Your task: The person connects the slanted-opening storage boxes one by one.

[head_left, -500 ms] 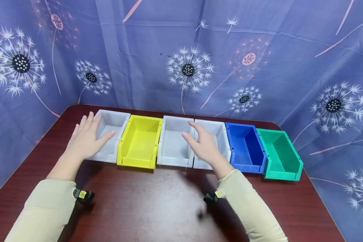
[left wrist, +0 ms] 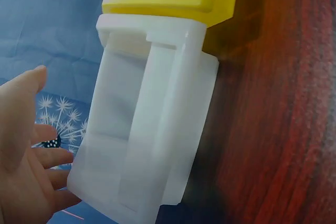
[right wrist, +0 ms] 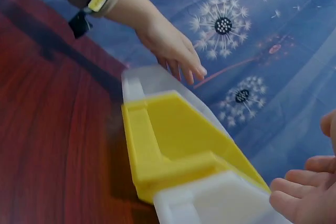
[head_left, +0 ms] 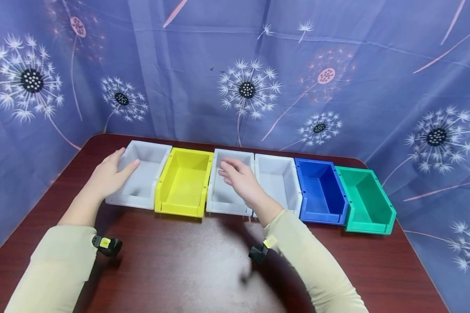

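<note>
Fingers point(left wrist: 52, 157) parted, empty: left hand point(head_left: 108, 176) beside leftmost bin point(head_left: 146, 176), right hand point(head_left: 243, 182) over middle white bin point(head_left: 219, 195); risk, misalignment from low sweep.

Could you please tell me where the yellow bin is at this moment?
In the head view, the yellow bin stands left of centre on the table, with one white bin directly on its left and another white bin on its right.

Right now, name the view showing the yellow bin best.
The head view: it shows the yellow bin whole and uncovered. The right wrist view shows much of it, partly behind a white bin; the left wrist view only a part, cut off at the top.
</note>
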### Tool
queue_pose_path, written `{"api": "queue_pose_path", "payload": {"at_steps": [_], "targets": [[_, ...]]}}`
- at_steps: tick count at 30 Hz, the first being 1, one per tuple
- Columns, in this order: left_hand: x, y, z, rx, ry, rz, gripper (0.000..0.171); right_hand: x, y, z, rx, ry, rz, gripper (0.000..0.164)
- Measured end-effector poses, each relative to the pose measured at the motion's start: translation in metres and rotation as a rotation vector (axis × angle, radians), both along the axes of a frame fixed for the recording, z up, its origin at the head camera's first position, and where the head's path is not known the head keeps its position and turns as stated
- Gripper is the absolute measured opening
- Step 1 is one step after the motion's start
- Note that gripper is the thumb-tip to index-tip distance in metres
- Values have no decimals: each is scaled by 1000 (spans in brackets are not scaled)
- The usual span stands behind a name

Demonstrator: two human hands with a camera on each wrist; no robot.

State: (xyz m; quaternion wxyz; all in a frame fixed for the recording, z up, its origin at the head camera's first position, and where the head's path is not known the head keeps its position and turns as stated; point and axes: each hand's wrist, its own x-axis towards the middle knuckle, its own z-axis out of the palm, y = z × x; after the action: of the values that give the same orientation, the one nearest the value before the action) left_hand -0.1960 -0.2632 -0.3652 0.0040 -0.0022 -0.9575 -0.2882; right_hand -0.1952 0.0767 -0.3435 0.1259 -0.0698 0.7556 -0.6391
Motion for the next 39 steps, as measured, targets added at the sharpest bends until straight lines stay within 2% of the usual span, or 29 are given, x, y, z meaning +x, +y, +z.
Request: {"api": "queue_pose_path", "payload": {"at_steps": [4,8,18,24,28,31,34,39], "targets": [[0,-2,2,47,-26,34,82,0,-13,1,-152,-158,12,55],[0,-4,3,92,-16,51,76,3,-21,3,-206,-239,21,59],[-6,-14,2,172,63,81,53,9,-34,9,-231,-271,28,65],[-8,-32,-4,175,78,171,46,2,-49,7,-238,-296,15,59],[-8,-47,-10,207,68,230,43,-7,-65,6,-193,-320,-1,59],[-8,-55,-14,264,30,251,44,-15,-75,1,-123,-342,-18,62],[-8,-58,-18,341,-23,265,46,-21,-83,-6,12,-330,-29,64],[-10,-62,-19,426,-71,278,49,-28,-96,-13,233,-232,-43,56]]}}
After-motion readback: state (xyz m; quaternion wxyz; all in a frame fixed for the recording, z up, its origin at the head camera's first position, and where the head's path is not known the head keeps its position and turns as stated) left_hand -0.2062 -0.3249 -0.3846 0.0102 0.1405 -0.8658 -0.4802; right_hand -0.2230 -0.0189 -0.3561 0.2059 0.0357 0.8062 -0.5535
